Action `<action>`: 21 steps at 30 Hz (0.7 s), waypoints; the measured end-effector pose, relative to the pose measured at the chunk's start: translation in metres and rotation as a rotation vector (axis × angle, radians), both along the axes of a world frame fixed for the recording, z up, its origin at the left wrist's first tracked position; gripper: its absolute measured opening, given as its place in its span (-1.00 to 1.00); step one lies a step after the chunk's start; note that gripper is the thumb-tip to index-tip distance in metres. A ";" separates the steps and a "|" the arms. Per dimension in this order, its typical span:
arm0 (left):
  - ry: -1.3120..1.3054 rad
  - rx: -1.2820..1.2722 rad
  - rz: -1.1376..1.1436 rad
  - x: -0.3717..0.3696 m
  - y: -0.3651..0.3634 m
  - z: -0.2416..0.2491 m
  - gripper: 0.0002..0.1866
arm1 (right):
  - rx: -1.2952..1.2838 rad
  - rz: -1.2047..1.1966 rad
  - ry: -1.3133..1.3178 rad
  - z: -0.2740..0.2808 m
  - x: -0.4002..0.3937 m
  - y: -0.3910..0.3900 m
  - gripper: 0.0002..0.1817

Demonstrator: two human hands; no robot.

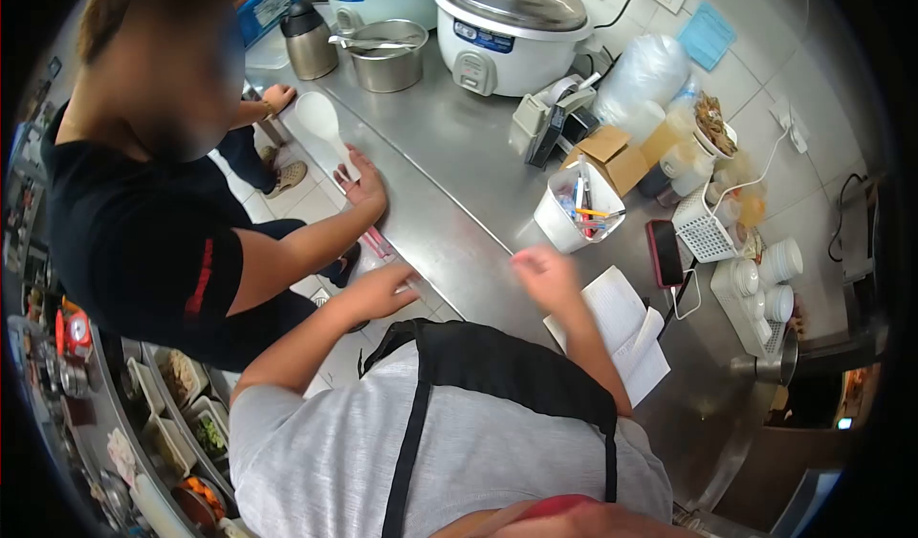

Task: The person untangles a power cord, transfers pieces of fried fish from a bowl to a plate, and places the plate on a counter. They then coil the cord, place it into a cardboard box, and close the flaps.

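Over the counter's front edge, my left hand [385, 291] reaches out from the left with its fingers loosely extended and nothing visible in them. My right hand [547, 276], slightly blurred, is raised over the steel counter [445, 237] with fingers curled together. A spot of pink shows at its fingertips; I cannot tell what it is. Beside my right forearm lies an open notebook [617, 313] with white pages. Just beyond that hand stands a white tub [562, 220] of pens. A black phone [664, 253] with a cable lies to the right.
At my left a co-worker [143, 222] in black holds a white rice paddle [320, 117] upright. Rice cookers [516, 36], a steel pot [387, 65] and a thermos jug [308, 41] stand at the back. Bottles, a white basket [706, 222] and stacked cups [779, 261] line the right wall.
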State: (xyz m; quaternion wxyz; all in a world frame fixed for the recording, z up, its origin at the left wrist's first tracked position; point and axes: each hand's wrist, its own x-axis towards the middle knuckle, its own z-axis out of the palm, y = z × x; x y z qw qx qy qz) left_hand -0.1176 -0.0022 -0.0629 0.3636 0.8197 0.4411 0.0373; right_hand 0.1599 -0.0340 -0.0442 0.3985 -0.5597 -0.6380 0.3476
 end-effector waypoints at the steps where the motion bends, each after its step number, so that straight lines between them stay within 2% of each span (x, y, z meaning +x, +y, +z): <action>1: 0.219 -0.138 0.080 -0.024 -0.015 -0.008 -0.67 | -0.067 0.242 -0.076 -0.017 -0.016 -0.003 -0.87; 2: 0.286 -0.210 0.162 -0.050 -0.040 -0.017 -0.67 | -0.055 0.442 -0.095 -0.043 -0.031 -0.007 -0.85; 3: 0.373 -0.208 0.044 -0.082 -0.066 -0.035 -0.64 | -0.040 0.645 -0.115 -0.060 -0.043 -0.011 -0.84; 4: 0.580 -0.323 0.073 -0.100 -0.097 -0.040 -0.63 | -0.128 0.729 -0.114 -0.059 -0.050 -0.013 -0.83; 5: 0.636 -0.532 0.057 -0.126 -0.129 -0.066 -0.63 | -0.218 0.815 -0.114 -0.057 -0.056 -0.015 -0.83; 6: 0.623 -0.702 -0.081 -0.150 -0.164 -0.087 -0.63 | -0.311 0.901 -0.112 -0.057 -0.061 -0.017 -0.82; 8: 0.455 -0.949 0.074 -0.155 -0.236 -0.075 -0.63 | -0.332 1.031 -0.218 -0.062 -0.070 -0.014 -0.78; 11: 0.293 -0.940 0.418 -0.127 -0.306 -0.062 -0.64 | -0.331 1.180 -0.318 -0.079 -0.088 -0.023 -0.72; 14: 0.168 -0.822 0.669 -0.097 -0.332 -0.053 -0.65 | -0.392 1.275 -0.351 -0.075 -0.090 -0.029 -0.70; 16: 0.118 -0.751 0.754 -0.088 -0.336 -0.046 -0.66 | -0.410 1.343 -0.391 -0.069 -0.091 -0.030 -0.69; 19: 0.085 -0.662 0.795 -0.083 -0.329 -0.036 -0.67 | -0.408 1.338 -0.449 -0.072 -0.091 -0.035 -0.67; 21: 0.062 -0.607 0.797 -0.082 -0.318 -0.031 -0.67 | -0.417 1.268 -0.392 -0.071 -0.086 -0.042 -0.71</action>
